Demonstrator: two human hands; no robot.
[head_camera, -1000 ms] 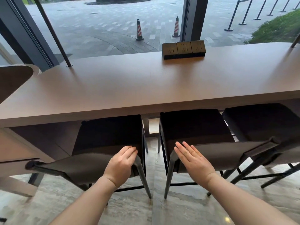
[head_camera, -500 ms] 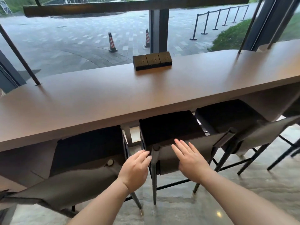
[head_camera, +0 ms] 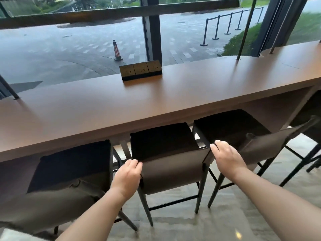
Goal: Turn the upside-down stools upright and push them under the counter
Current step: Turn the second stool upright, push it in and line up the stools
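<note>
Three dark stools stand upright with their seats partly under the long brown counter (head_camera: 156, 98). The middle stool (head_camera: 172, 167) has a black seat and a grey low backrest. My left hand (head_camera: 127, 176) grips the left end of that backrest, fingers curled over its top edge. My right hand (head_camera: 225, 157) grips the right end of the same backrest. The left stool (head_camera: 73, 171) and the right stool (head_camera: 243, 134) stand close on either side, untouched.
A block of three power sockets (head_camera: 141, 69) sits on the counter by the window. Thin metal rods (head_camera: 245, 28) rise from the counter top. A further stool (head_camera: 311, 122) shows at the far right edge. Marble floor (head_camera: 217, 226) lies below.
My view has swung right along the counter. Both hands left the left and middle stools' backrests, where they lay flat, and now grip the two ends of the middle stool's backrest.
</note>
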